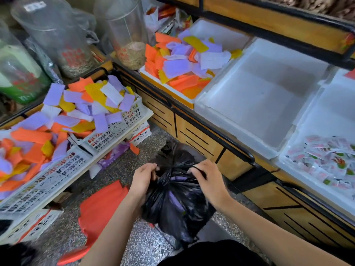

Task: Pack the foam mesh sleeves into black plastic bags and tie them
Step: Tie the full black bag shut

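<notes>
left hand (143,179), right hand (206,180) pinch sleeve-filled black bag (171,212)

Hands (143,177) apparently on black bag (172,206)

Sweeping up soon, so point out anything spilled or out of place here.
An orange sleeve lies loose on the floor below the white basket; it looks spilled from that overfull pile. The black bag looks intact.
</notes>
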`<state>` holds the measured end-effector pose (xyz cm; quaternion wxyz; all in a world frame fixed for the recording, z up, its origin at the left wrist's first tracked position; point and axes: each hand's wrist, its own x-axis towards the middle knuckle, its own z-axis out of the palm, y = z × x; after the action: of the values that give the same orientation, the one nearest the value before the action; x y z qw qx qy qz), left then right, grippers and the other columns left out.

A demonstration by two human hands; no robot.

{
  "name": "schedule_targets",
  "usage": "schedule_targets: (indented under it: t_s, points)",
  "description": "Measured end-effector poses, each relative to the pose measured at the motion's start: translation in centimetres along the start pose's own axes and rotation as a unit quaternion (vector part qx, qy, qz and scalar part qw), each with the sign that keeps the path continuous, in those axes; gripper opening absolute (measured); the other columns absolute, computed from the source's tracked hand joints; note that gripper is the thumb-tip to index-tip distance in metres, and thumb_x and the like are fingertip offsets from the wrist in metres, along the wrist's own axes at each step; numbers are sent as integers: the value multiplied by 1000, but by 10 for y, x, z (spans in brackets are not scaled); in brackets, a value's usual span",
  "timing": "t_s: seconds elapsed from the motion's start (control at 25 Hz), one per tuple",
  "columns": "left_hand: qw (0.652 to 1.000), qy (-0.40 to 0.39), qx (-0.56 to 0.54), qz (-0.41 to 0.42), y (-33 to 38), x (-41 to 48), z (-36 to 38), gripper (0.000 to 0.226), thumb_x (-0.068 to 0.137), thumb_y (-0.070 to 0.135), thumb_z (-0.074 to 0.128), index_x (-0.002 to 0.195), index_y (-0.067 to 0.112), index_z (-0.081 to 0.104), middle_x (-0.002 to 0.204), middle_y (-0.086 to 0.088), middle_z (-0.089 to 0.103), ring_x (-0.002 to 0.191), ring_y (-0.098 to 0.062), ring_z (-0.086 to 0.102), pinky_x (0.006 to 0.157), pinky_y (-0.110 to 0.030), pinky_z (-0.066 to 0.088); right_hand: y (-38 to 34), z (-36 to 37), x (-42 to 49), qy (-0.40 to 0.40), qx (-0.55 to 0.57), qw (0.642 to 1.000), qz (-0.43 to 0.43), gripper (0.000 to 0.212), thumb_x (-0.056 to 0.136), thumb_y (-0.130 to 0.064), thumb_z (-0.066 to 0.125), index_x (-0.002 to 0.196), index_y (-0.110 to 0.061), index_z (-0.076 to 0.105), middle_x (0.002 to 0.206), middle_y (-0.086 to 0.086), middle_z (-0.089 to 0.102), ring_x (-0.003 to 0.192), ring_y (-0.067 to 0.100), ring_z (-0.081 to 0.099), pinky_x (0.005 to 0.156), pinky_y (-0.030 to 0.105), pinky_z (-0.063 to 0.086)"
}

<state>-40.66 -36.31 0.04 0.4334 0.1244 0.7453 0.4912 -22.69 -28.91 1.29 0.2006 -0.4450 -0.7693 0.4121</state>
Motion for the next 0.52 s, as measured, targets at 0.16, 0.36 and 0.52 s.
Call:
schedule_targets:
  t_s: [0.16,0.36,0.52]
  points:
    - [993,-73,-77,40,49,1,34,27,94,3,41,72,8,56,55,1,59,52,-8,52,56,-21,43,-19,5,44,-40,74,994,-68,21,97,-15,48,110,-10,64,98,-5,59,94,4,53,84,7,35]
    - [987,-101,-116,56,84,36,56,24,97,6,43,88,7,65,75,3,68,61,-3,60,59,-14,48,-19,-6,121,-146,33,987,-62,37,99,-16,44,134,-4,48,129,8,56,120,17,50,95,8,29]
    - [993,-83,-55,69,98,61,63,19,89,0,56,83,11,71,70,7,70,64,0,60,66,-13,48,-15,-15,167,-264,66,962,-19,37,96,-11,49,133,-14,49,117,0,62,97,11,59,85,18,43]
